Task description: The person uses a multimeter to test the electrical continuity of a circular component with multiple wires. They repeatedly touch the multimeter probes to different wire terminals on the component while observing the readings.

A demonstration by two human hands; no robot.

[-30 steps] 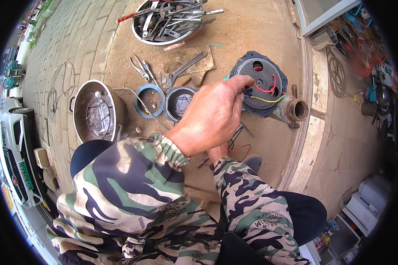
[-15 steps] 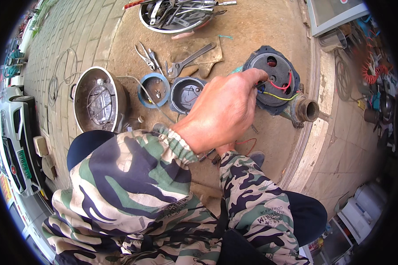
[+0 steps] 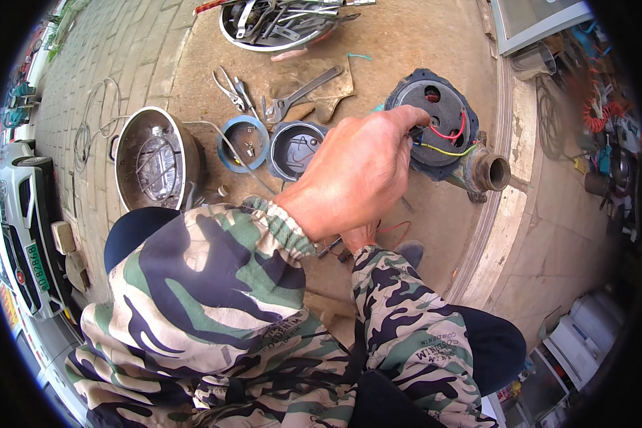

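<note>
My left hand [image 3: 364, 167] reaches across to the near-left edge of a dark blue electric pump [image 3: 446, 167]. Its fingers are curled, thumb and index finger pinched beside the wire ends; whatever lies between them is hidden. On the pump's round dark grey plate [image 3: 419, 103], with several openings, a red wire [image 3: 451, 136] and a yellow-green wire [image 3: 446, 151] run toward my fingers. Only the wrist of my right hand [image 3: 360, 235] shows, beneath the left; its fingers are hidden. A round dark cover [image 3: 272, 157] lies left of my left hand.
A blue ring-shaped dish [image 3: 226, 153] holds small parts. Left of it stands a metal pot [image 3: 125, 175]. Pliers [image 3: 228, 91] and an adjustable wrench [image 3: 303, 93] lie beyond, below a basin [image 3: 225, 32] full of tools. A door track [image 3: 503, 214] runs along the right.
The whole view has shifted slightly, moving the ground objects a little up and left. My left hand keeps its pinched pose beside the pump's wires.
</note>
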